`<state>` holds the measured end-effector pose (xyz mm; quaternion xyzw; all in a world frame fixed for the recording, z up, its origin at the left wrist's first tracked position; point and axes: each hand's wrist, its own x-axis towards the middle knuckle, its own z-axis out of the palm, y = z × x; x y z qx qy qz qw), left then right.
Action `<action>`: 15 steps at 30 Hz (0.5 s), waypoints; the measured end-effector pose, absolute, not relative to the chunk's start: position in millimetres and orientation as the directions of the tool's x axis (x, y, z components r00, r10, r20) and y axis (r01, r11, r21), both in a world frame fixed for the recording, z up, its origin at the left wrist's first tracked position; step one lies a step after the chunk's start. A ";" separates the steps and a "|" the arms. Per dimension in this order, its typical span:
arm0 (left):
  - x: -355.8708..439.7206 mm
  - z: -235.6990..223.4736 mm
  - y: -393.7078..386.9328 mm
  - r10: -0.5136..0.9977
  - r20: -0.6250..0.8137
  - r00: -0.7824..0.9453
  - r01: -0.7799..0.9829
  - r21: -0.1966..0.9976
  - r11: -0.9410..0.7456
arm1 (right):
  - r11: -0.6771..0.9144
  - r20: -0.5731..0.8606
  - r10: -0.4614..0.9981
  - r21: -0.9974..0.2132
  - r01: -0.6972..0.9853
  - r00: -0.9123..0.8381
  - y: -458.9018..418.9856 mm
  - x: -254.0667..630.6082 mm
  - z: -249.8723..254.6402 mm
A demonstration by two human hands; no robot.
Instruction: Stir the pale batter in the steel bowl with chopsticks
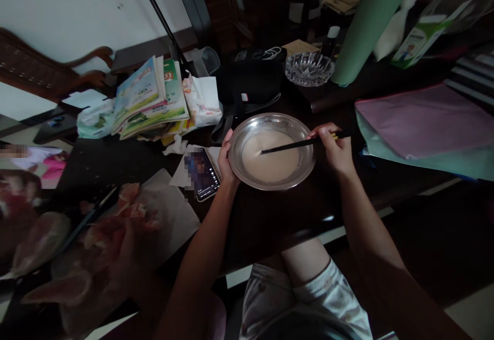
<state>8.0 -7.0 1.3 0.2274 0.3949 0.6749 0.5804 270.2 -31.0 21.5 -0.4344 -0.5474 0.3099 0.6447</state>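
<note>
"Which colour is the bowl [272,185]?"
"Silver, the liquid [270,165] cream, the chopsticks [287,147] black with gold near 1 end."
"And the roll [372,26]?"
"Plain green; the table [293,211], dark brown; the carton [419,44], green and white."

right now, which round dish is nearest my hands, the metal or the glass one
The shiny silver metal bowl of pale liquid, with the left hand against its side; the clear cut-glass dish stands farther back, beside the green cylinder.
</note>
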 end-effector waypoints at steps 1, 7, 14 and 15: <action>7.6 0.2 -6.8 0.964 -0.148 -0.219 -0.606 0.795 -0.016 | 0.432 0.439 0.867 -0.898 0.083 0.237 -30.8 270.4 21.7; 5.8 -3.8 -5.9 0.974 -0.118 -0.194 -0.616 0.787 -0.027 | 0.421 0.422 0.865 -0.905 0.064 0.272 -31.1 270.6 21.7; 7.1 0.5 -7.7 0.968 -0.147 -0.202 -0.636 0.772 -0.015 | 0.453 0.446 0.826 -0.889 0.065 0.345 -28.9 272.3 19.0; 7.1 0.7 -7.8 0.969 -0.147 -0.199 -0.639 0.769 -0.015 | 0.449 0.438 0.830 -0.892 0.052 0.345 -29.1 272.1 19.1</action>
